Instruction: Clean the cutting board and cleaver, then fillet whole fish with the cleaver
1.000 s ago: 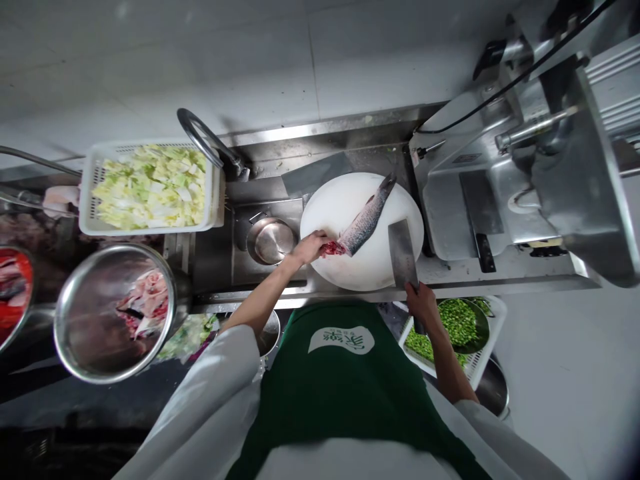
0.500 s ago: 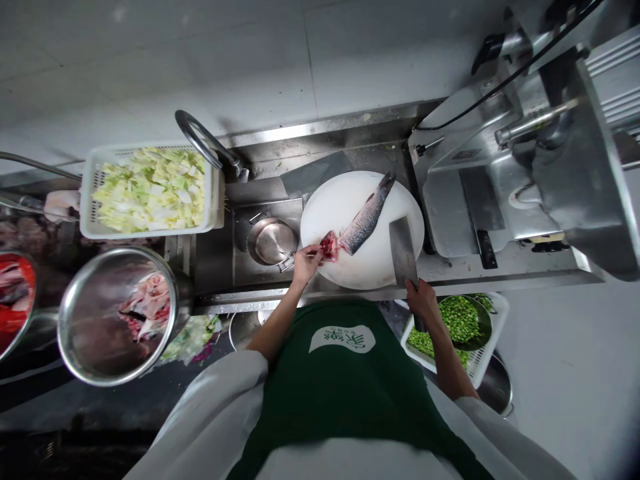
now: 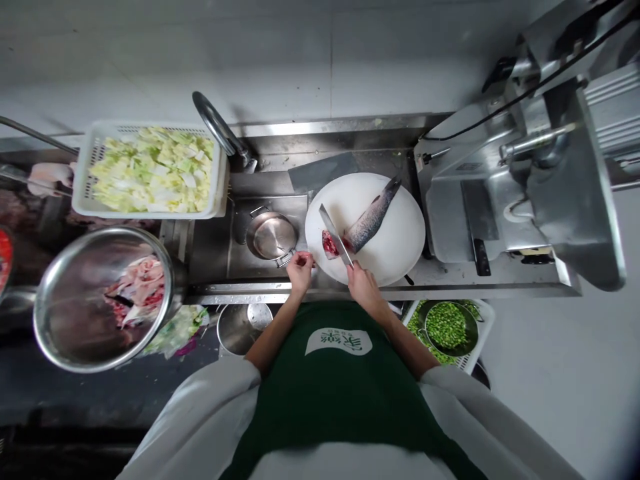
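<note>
A headless grey fish (image 3: 373, 219) lies slantwise on a round white cutting board (image 3: 395, 250), its red cut end toward me. A small red piece (image 3: 329, 244) sits just left of the cut. My right hand (image 3: 363, 288) is closed round the handle of a cleaver (image 3: 335, 235), whose blade stands on edge between the piece and the fish body. My left hand (image 3: 300, 268) is at the board's near left rim, fingers curled, apart from the fish; what it holds, if anything, is too small to make out.
A small steel pot (image 3: 271, 235) stands in the sink left of the board. A white basket of chopped cabbage (image 3: 150, 172) and a big steel bowl with fish pieces (image 3: 103, 297) are at left. A meat slicer (image 3: 525, 180) stands right. A tray of green beans (image 3: 447, 327) sits lower right.
My right hand has swung the cleaver from the board's right side over to the fish's cut end. My left hand has let go of the fish and drawn back to the board's edge.
</note>
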A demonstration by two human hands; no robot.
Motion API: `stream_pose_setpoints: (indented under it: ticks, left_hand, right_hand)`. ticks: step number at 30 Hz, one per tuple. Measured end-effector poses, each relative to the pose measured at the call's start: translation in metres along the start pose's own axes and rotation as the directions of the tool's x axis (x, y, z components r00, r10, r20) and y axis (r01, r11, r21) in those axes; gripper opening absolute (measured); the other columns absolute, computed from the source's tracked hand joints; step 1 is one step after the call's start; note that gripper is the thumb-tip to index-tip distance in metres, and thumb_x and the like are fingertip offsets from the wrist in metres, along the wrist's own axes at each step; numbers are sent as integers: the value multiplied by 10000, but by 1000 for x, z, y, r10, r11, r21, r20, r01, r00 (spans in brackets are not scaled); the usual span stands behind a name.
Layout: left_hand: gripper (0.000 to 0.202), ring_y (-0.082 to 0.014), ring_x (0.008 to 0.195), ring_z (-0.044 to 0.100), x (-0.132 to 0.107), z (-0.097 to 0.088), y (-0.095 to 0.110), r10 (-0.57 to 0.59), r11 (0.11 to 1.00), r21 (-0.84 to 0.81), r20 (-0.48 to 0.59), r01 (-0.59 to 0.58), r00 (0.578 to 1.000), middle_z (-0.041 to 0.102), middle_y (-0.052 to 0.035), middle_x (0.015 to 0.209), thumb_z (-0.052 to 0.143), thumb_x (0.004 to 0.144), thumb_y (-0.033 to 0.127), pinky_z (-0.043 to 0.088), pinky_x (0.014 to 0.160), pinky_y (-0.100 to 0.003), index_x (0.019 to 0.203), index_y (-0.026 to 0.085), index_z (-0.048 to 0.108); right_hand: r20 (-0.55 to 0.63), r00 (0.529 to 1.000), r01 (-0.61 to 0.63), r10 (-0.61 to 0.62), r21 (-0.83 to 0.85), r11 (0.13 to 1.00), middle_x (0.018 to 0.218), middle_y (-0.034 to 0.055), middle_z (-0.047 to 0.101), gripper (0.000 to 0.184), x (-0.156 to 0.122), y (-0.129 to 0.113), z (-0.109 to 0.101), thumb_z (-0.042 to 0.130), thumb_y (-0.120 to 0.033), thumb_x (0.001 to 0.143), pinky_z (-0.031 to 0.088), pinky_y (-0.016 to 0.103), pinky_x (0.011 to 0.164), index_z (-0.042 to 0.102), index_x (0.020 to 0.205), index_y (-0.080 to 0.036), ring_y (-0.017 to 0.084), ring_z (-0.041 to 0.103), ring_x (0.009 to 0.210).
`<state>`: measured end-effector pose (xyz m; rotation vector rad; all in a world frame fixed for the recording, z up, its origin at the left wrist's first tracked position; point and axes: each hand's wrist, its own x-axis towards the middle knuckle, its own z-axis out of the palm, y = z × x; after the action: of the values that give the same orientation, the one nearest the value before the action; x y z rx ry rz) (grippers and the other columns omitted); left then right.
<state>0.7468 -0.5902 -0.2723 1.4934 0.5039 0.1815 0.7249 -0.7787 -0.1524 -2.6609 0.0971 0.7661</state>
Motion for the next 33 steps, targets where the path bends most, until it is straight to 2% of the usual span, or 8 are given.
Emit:
stream_pose_setpoints:
  ticks: [8, 14, 17, 21, 25, 27, 29, 33]
  left_hand:
    - [296, -134, 596, 632, -13, -62, -10, -35, 999, 12, -177, 37, 984, 621, 24, 684, 746, 751, 454, 543, 581, -257, 807, 213, 585]
    - [220, -139, 660, 626, -19, -89, -13, 6, 994, 104, -304, 27, 953, 629, 7, 733, 675, 785, 413, 537, 650, -261, 837, 221, 581]
    - [180, -152, 711, 620, -16, -81, -6, 71, 986, 165, -233, -32, 970, 649, -14, 779, 668, 821, 387, 536, 708, -275, 856, 220, 609]
    - [142, -184, 814, 631, -7, -36, 7, 188, 953, 226, 73, -200, 979, 667, -57, 905, 646, 888, 349, 545, 792, -315, 901, 210, 675]
    - [175, -246, 1073, 636, 2, 13, 10, 293, 892, 210, 407, -401, 865, 635, -102, 1145, 714, 870, 310, 532, 1004, -405, 1028, 235, 724]
    - [155, -263, 1117, 615, 6, 23, 6, 317, 864, 224, 454, -451, 833, 621, -102, 1130, 722, 861, 279, 510, 1055, -443, 1011, 242, 724]
    - [111, -252, 1062, 615, 8, 23, 1, 308, 857, 255, 443, -448, 842, 623, -90, 1063, 690, 878, 251, 519, 1029, -442, 986, 245, 717]
    - [110, -236, 1027, 613, 8, 11, -6, 283, 859, 280, 438, -429, 853, 653, -75, 1016, 663, 905, 253, 510, 1024, -419, 994, 254, 727]
  right_hand:
    - [-9, 1000, 9, -10, -48, 999, 1071, 175, 766, 396, 13, -14, -3, 322, -283, 1109, 458, 309, 817, 612, 1329, -126, 275, 725, 975]
    - [-360, 931, 90, -68, 45, 995, 1022, 208, 762, 528, 11, -25, -18, 249, -367, 1109, 486, 324, 804, 616, 1364, -87, 306, 722, 951]
    - [-240, 970, 44, -25, 73, 996, 1022, 208, 763, 465, 27, -28, 2, 339, -289, 1077, 509, 328, 836, 625, 1377, -78, 306, 728, 963]
    - [-70, 997, 30, -23, 104, 994, 1165, 216, 755, 443, 53, -18, 27, 432, -232, 1031, 522, 338, 928, 637, 1397, -88, 309, 722, 1074]
    - [-83, 996, 34, -19, 192, 981, 1129, 153, 780, 420, 64, 1, 25, 482, -268, 1027, 539, 315, 885, 646, 1389, -130, 271, 735, 1017]
    - [-20, 1000, -11, 17, 272, 962, 888, 103, 778, 354, 67, 9, 21, 483, -295, 1035, 543, 287, 720, 710, 1232, -109, 223, 718, 738]
    - [43, 998, -59, 46, 372, 926, 661, 29, 690, 331, 69, 15, 17, 477, -319, 1044, 478, 251, 550, 720, 1097, -101, 163, 594, 497]
    - [32, 998, -67, 59, 417, 907, 618, 0, 649, 323, 67, 13, 9, 468, -344, 1053, 403, 228, 477, 699, 1026, -120, 129, 524, 424]
